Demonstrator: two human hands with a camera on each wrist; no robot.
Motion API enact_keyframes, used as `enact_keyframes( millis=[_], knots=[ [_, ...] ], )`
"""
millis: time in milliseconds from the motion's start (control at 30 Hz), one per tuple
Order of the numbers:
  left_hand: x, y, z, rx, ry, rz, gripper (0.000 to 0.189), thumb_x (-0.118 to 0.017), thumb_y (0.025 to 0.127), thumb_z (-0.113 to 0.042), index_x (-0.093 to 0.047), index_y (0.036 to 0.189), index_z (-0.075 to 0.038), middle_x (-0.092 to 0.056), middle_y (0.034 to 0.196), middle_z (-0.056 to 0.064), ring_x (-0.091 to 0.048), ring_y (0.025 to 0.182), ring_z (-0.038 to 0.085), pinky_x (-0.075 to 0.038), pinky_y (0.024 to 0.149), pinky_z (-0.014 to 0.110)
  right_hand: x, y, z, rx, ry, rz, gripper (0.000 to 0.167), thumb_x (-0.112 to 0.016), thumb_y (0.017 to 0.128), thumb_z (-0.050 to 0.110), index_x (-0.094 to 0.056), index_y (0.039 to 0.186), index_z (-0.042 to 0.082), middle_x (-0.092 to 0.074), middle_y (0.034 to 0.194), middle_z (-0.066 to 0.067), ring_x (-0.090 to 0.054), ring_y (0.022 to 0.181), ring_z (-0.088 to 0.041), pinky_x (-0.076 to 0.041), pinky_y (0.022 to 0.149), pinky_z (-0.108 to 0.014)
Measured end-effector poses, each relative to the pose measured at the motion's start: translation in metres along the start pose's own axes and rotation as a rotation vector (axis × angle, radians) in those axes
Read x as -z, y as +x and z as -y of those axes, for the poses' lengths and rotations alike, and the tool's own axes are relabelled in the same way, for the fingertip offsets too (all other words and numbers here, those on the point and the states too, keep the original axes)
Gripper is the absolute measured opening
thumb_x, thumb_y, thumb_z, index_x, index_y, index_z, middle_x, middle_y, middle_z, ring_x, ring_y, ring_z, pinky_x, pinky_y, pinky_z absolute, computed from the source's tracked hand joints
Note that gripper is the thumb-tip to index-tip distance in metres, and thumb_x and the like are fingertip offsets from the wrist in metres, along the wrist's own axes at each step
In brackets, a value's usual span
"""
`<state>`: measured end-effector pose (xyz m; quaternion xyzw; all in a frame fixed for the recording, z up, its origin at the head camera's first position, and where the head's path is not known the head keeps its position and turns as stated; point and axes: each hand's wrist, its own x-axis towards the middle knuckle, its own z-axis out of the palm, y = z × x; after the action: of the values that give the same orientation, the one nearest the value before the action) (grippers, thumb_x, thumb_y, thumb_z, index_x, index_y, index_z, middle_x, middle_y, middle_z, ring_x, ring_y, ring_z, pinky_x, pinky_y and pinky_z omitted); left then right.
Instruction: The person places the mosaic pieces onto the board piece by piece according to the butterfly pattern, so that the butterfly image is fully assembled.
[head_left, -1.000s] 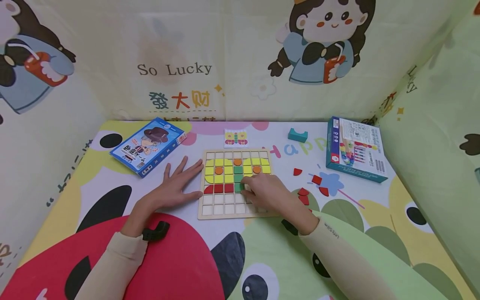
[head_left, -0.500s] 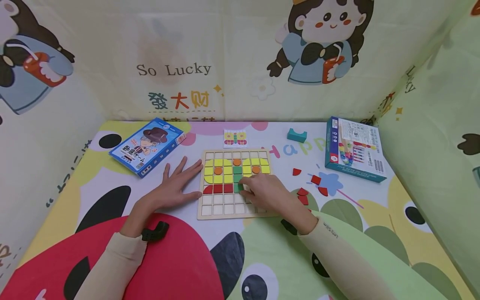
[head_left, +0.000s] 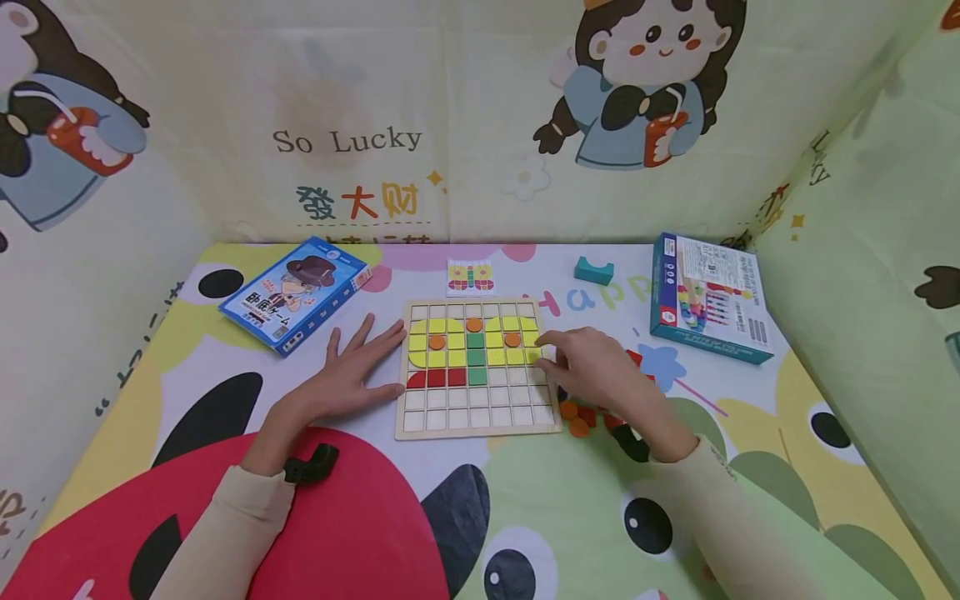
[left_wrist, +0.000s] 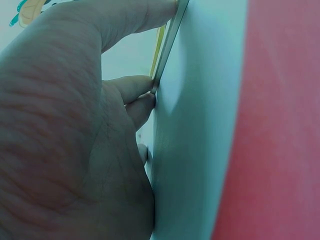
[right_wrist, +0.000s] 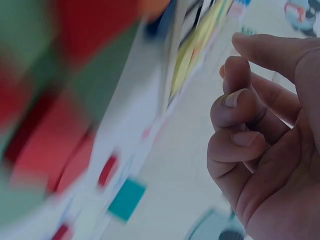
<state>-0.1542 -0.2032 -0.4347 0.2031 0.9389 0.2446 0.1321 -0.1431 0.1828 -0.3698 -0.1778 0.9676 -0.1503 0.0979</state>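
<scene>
A wooden grid board lies in front of me. Yellow tiles and several orange discs fill its upper rows, with a column of green tiles in the middle. Three red tiles sit in a row at the left. My left hand is spread flat, its fingertips at the board's left edge; the left wrist view shows them against the rim. Over the board's right edge is my right hand, thumb and index finger apart, other fingers loosely bent, nothing between them.
Loose red pieces and orange discs lie right of the board, partly under my right arm. Behind the board is a small butterfly pattern card. Further off stand a teal block, a blue box and a teal-edged box.
My right hand has lifted away from the green column and moved right to the board's edge, uncovering cells and the loose orange discs. The left hand stays in place.
</scene>
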Motion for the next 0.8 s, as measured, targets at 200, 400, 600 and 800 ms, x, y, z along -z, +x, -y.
enact_keyframes(
  millis=[200,400,600,800],
  knots=[
    [-0.001,0.001,0.0,0.0,0.007,0.006,0.098,-0.069,0.091,-0.058,-0.023,0.171,-0.025,-0.018,0.181,0.004,0.008,0.168,0.04,0.017,0.124,0.078,0.019,-0.022,-0.06,-0.107,0.022,-0.016,0.041,-0.074,0.1,0.029,-0.07,0.135,0.01,-0.072,0.084,-0.003,-0.059,0.072,-0.016,-0.049,0.065,-0.028],
    [0.0,0.001,0.0,0.005,0.008,0.004,0.098,-0.071,0.091,-0.056,-0.023,0.171,-0.024,-0.018,0.18,0.004,0.009,0.168,0.04,0.017,0.124,0.078,0.022,-0.041,-0.101,-0.184,0.012,0.015,0.042,-0.074,0.099,0.031,-0.07,0.132,0.004,-0.072,0.085,-0.004,-0.057,0.07,-0.016,-0.046,0.06,-0.027],
    [0.001,0.0,-0.002,0.013,0.014,0.005,0.098,-0.071,0.091,-0.055,-0.023,0.171,-0.024,-0.018,0.18,0.004,0.009,0.168,0.04,0.018,0.124,0.077,0.017,-0.051,-0.121,-0.167,0.001,0.01,0.04,-0.078,0.096,0.029,-0.073,0.125,0.001,-0.071,0.079,-0.002,-0.055,0.068,-0.015,-0.042,0.057,-0.025],
    [0.001,-0.001,-0.003,0.007,-0.002,0.002,0.098,-0.071,0.09,-0.054,-0.025,0.17,-0.023,-0.019,0.18,0.005,0.008,0.168,0.04,0.018,0.124,0.076,0.013,-0.051,-0.124,-0.167,-0.013,0.004,0.04,-0.076,0.097,0.027,-0.071,0.127,0.0,-0.074,0.085,-0.006,-0.057,0.071,-0.016,-0.045,0.06,-0.026]
  ],
)
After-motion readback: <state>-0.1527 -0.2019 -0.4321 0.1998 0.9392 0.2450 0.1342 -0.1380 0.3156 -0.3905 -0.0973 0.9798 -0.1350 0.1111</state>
